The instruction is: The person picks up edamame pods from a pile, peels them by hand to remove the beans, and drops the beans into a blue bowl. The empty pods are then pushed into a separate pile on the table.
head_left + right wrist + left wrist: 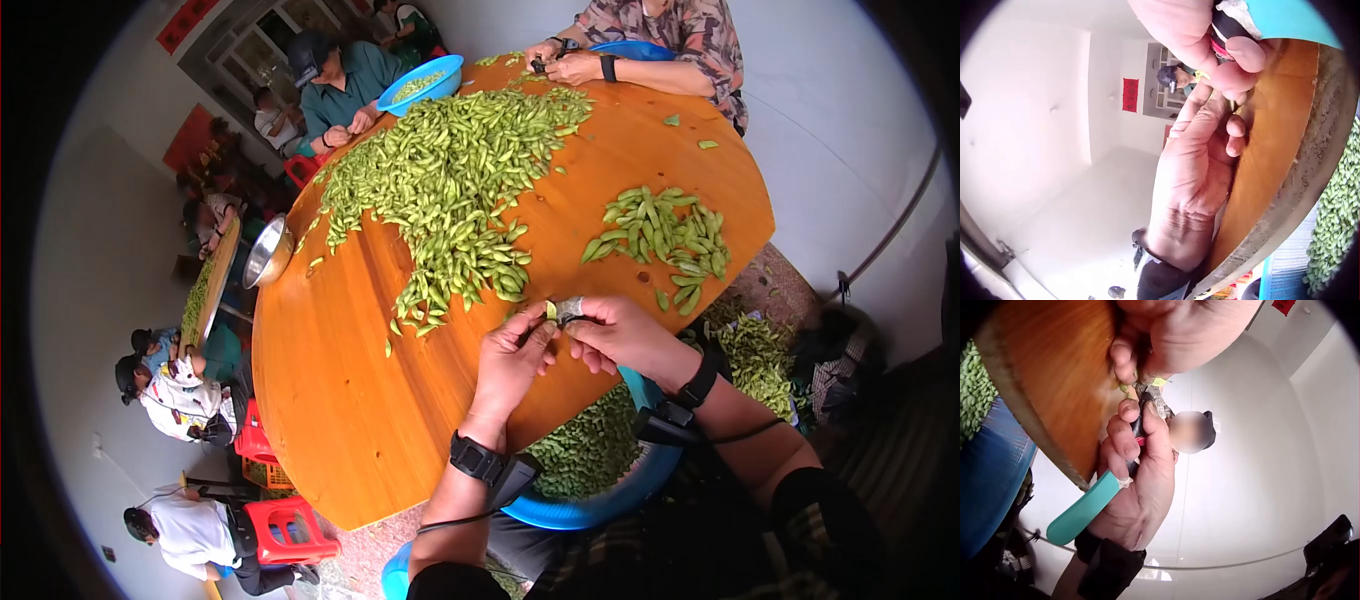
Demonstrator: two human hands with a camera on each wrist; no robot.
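My left hand (513, 362) pinches a green bean pod (550, 311) between thumb and fingers, over the table's near edge. Touching close beside it, my right hand (625, 340) grips a tool with a teal handle (1085, 509) and a dark wrapped shaft. The handle sticks out below the right palm; fingers hide the tool's working end. Beneath both hands, a blue basin (655, 480) holds shelled green beans (585, 450). A small heap of pods (665, 235) lies beyond my right hand, and a large pile of pods (450, 170) spreads across the table's middle.
The round wooden table (340, 400) has its edge right under my wrists. A steel bowl (269, 252) sits at its left rim, a blue bowl (425, 85) at the far side. Two people sit across. Pods (755, 360) lie on the floor at right; red stools (290, 530) stand left.
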